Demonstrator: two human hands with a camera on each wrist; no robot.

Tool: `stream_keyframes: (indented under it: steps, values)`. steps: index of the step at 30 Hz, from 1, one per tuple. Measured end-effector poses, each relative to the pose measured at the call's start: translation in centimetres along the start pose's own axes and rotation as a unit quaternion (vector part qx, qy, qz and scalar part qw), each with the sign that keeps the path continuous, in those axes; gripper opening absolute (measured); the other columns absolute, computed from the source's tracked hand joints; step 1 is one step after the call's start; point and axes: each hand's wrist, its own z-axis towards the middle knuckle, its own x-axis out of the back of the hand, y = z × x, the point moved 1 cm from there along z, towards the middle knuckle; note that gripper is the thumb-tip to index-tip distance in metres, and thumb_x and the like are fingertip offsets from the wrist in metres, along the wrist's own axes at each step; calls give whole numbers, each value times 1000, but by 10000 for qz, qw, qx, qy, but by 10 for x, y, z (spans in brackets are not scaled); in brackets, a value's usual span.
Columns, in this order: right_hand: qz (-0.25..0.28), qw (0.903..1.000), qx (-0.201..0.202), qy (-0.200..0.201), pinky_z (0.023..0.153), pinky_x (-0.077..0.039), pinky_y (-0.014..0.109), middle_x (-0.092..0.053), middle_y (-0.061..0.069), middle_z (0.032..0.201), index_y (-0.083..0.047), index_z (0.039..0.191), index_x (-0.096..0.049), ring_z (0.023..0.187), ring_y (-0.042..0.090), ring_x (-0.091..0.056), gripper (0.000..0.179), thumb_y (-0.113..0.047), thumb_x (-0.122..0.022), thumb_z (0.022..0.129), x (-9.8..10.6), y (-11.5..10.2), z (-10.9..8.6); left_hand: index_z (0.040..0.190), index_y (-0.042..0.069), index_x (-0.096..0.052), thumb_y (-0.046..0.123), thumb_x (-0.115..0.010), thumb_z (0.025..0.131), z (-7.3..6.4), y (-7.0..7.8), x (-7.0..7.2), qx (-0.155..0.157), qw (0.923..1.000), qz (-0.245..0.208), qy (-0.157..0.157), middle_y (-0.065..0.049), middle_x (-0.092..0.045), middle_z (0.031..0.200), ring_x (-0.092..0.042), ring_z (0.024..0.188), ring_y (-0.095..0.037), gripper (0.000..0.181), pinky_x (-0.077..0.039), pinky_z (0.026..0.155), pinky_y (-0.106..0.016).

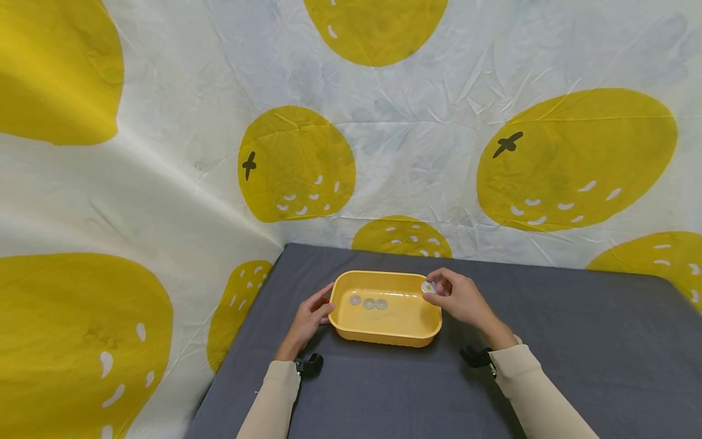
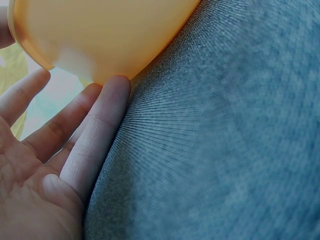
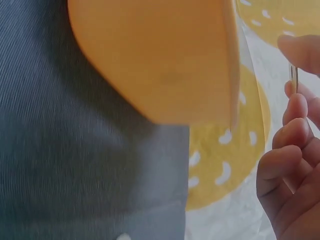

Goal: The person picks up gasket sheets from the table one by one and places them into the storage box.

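A yellow rectangular tray (image 1: 384,336) with rounded corners stands on the dark cloth. My left hand (image 1: 308,318) holds its left end, thumb at the rim and fingers against the outer wall; the left wrist view shows fingertips touching the tray wall (image 2: 107,40). Above the tray's right end, my right hand (image 1: 462,300) pinches a flat metal washer (image 1: 425,286) between thumb and fingers. The right wrist view shows that washer (image 3: 294,79) edge-on, apart from the tray. Three similar washers lie on the tray floor: one at left (image 1: 355,300), two close together (image 1: 370,303) nearer the middle.
Dark grey cloth (image 1: 384,390) covers the table under the tray. A white sheet (image 1: 417,158) printed with yellow fruit hangs behind the table and along its left side. Each wrist wears a dark strap; the left strap (image 1: 310,364) sits near the sleeve.
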Motion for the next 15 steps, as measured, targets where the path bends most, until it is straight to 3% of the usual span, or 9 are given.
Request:
stream_keyframes:
  steps: [5,15]
  values:
    - [-1,9998,171,-52,57,-38,25,-56,2,83,-11,113,-67,65,14,-45,28,-21,-79,90,-16,-6,7,152,28,-52,21,-65,101,0,0,0,-30,10000,2,-41,-20,-64,133,-67,114,-37,53,-63,83,-37]
    - [-130,9993,284,-187,60,-38,25,-54,2,81,-11,110,-68,68,17,-47,27,-21,-81,88,-42,-18,21,151,33,-51,20,-63,102,3,-3,1,-19,9999,129,-13,-15,-65,130,-68,110,-27,53,-63,84,-36]
